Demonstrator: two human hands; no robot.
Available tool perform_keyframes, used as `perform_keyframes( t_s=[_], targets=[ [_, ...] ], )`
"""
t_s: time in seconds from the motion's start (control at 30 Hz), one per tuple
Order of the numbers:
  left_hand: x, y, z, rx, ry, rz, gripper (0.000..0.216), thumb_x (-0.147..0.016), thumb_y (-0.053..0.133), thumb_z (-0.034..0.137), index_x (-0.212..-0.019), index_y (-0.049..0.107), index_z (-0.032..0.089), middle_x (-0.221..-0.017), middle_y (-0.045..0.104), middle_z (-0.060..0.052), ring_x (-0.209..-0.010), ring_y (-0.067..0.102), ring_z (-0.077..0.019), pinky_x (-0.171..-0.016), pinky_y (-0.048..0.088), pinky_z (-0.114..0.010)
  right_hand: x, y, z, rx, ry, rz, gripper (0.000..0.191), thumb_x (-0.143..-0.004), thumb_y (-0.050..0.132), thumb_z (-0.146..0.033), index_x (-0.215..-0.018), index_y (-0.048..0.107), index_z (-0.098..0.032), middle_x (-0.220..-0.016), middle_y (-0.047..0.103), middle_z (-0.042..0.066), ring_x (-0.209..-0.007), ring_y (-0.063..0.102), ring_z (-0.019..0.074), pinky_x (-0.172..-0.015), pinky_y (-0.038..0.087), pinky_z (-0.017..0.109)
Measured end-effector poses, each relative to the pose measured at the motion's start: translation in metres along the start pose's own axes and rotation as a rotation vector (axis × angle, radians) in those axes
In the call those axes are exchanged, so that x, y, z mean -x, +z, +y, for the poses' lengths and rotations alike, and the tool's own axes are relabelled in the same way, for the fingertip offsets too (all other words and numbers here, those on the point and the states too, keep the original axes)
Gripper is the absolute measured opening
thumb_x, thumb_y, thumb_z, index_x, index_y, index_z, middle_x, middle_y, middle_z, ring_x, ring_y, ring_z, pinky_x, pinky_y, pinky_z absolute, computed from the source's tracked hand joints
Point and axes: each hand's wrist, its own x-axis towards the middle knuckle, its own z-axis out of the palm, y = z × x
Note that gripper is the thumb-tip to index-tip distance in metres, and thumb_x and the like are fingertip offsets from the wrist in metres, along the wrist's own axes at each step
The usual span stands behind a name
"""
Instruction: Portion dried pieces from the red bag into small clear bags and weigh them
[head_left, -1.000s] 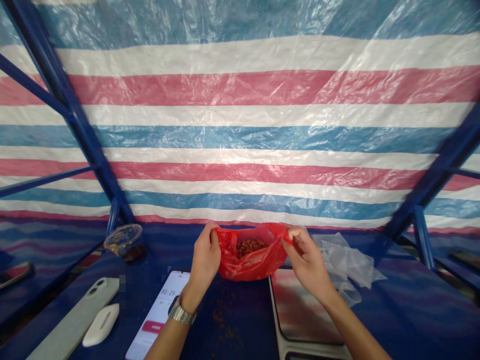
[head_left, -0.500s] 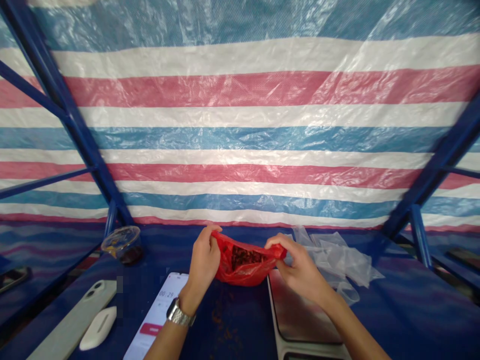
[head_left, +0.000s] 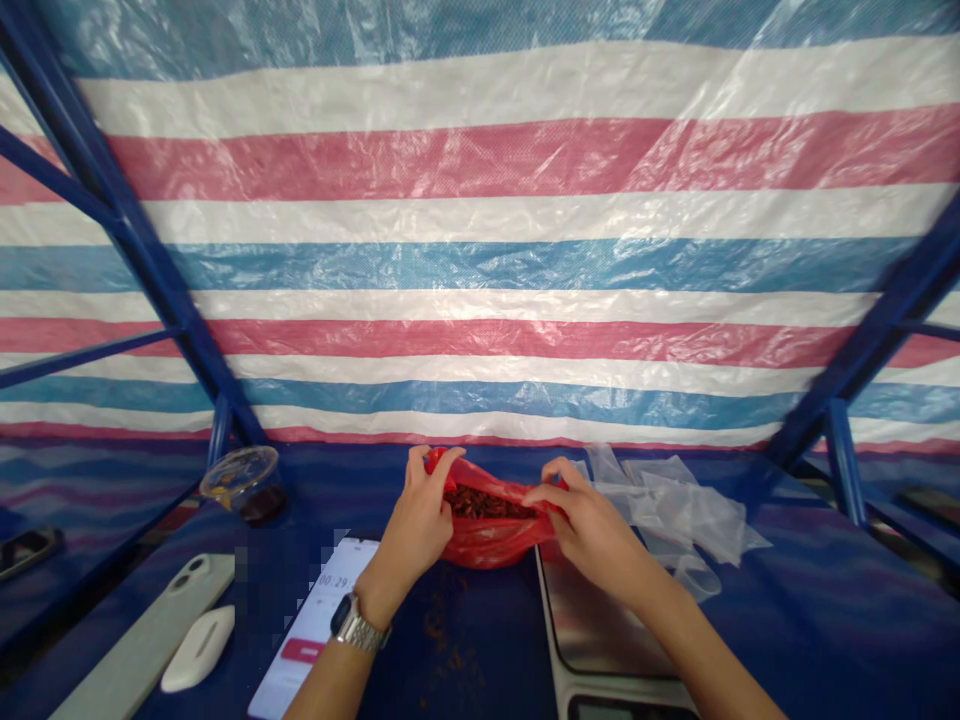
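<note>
Between my hands a red plastic bag (head_left: 491,545) rests on the blue surface, its mouth spread apart. Dark reddish-brown dried pieces (head_left: 484,503) show inside; their exact kind is unclear. My left hand (head_left: 427,510), with a watch on the wrist, pinches the bag's left rim between thumb and fingers. On the other side, my right hand (head_left: 581,520) grips the gathered right edge of the bag, above a kitchen scale (head_left: 600,620). My right forearm hides part of the scale's plate.
Clear plastic bags (head_left: 690,510) lie behind the scale. Leftward are a phone with a running timer (head_left: 315,620), a white earbud case (head_left: 199,648), a grey phone (head_left: 150,635) and a plastic cup with dark contents (head_left: 247,485). Brown crumbs (head_left: 450,640) dot the blue surface (head_left: 495,670).
My left hand has shifted its hold, fingers now curled over the bag's left rim. The bag's mouth looks different and more of the contents shows. The view has tilted slightly.
</note>
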Motion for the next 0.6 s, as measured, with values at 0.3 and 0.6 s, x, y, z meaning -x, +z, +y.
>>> perform_keyframes(
  t_s=[0.3,0.6],
  targets=[
    [-0.002,-0.007,0.014,-0.028,0.078,0.05,0.068,-0.073,0.038,-0.011,-0.124,0.065,0.025,-0.138,0.053,-0.008,-0.123,0.062,-0.0211,-0.111,0.051,-0.038,0.003,0.003,0.011,0.112,0.028,-0.032,0.081,-0.07,0.038,0.012,-0.135,0.066,-0.029,-0.125,0.054,0.009,-0.118,0.057,0.0243,-0.103,0.049,0.04],
    [0.004,-0.007,0.035,-0.415,0.063,-0.157,0.039,-0.078,0.049,-0.005,-0.089,0.074,0.023,-0.134,0.061,-0.009,-0.12,0.059,-0.0288,-0.098,0.056,-0.043,0.005,0.004,0.022,0.218,0.061,-0.015,0.065,-0.064,0.038,0.013,-0.106,0.075,-0.022,-0.117,0.06,0.01,-0.111,0.054,0.0261,-0.105,0.047,0.046]
  ],
)
